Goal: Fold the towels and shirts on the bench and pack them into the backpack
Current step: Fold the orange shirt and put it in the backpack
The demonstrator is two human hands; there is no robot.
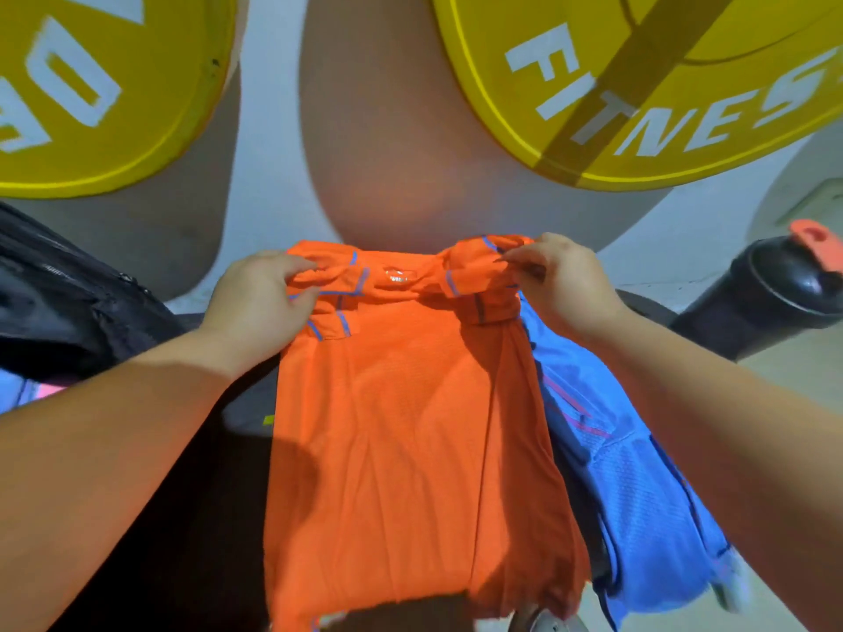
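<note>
Backpack (pixel 68 294): black, far left.
Left hand (pixel 260 303): my fingers pinch one bunched shoulder.
Orange shirt (pixel 410 426): centre, laid along the bench (pixel 205 517).
Right hand (pixel 561 285): pinching the other shoulder.
Blue shirt (pixel 638 494): right, touching the orange.

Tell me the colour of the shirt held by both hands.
The shirt is orange with blue trim; head view.

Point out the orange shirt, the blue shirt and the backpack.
orange shirt (pixel 410 426): head view, middle of its body.
blue shirt (pixel 638 494): head view, mesh panel.
backpack (pixel 59 303): head view, black side below the zip.
</note>
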